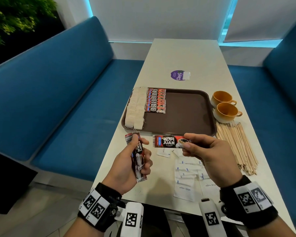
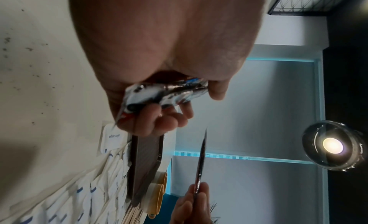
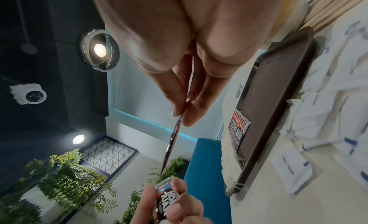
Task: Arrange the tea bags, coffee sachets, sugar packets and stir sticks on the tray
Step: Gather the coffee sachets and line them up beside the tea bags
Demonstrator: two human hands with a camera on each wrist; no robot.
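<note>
our right hand [image 1: 207,151] pinched one coffee sachet [image 1: 169,141] by its right end, thumb over fingertips, and held it flat above the table [image 1: 186,53] at lower centre of the head view, just below the tray [image 1: 186,113]. our left hand [image 1: 132,166] curled round a small bunch of sachets [image 1: 137,156], upright at lower left; we could not count them, perhaps two or three.

we judged a sachet light, thin and glossy, so likely slippery, with a soft powder belly and stiffer crimped ends; an end seam seemed the best place to take it, as the right hand did. the right wrist view showed it edge-on, hardly any thickness.

on the tray, at upper left of it, lay two columns of tea bags [image 1: 135,108], too overlapped to count, and beside them a shingled column of sachets [image 1: 155,100], about eight. the rest of the tray was bare.

sugar packets [image 1: 186,175] lay loose on the table at lower centre, roughly ten or more, soft paper, easily creased. stir sticks [image 1: 237,146] were piled at right, dozens, stiff and light. two mugs [image 1: 224,106] stood right of the tray.
</note>
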